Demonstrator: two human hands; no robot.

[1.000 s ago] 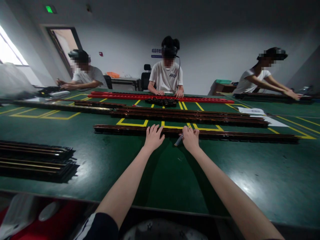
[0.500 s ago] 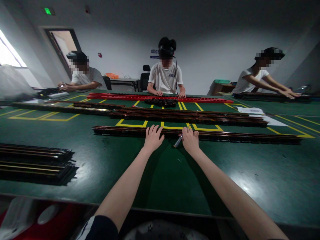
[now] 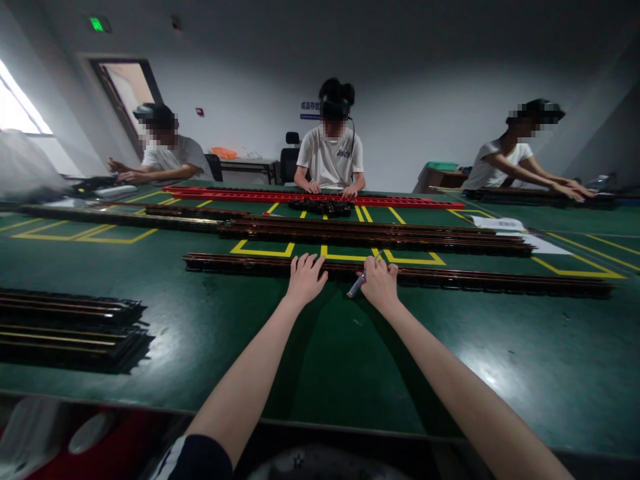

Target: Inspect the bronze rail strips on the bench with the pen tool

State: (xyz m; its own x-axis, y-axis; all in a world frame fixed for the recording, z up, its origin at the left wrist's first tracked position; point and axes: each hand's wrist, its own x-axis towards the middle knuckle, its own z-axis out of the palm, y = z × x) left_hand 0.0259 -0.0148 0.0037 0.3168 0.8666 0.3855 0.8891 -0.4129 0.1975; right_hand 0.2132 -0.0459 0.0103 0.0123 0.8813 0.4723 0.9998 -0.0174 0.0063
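A long dark strip with copper-coloured rails (image 3: 480, 279) lies crosswise on the green table in front of me. My left hand (image 3: 306, 279) rests on the strip near its middle, fingers spread. Just to the right, my right hand (image 3: 381, 283) is closed around a screwdriver (image 3: 356, 287) with a clear, purplish handle. The handle sticks out to the lower left of the fist, and its thin shaft points up and away. My right fingers are at the strip, partly covering it.
Behind lies a bundle of similar strips (image 3: 375, 233); more strips (image 3: 65, 333) are stacked at left. Farther back are a red frame (image 3: 400, 200), a black clump of parts (image 3: 320, 207) and white paper (image 3: 535, 243). Three people work across the table (image 3: 225, 373).
Both my hands stay nearly in place. The near strip's right end has shifted slightly right. Across the table, the red frame has slid a little left, and the co-workers' hands have moved.
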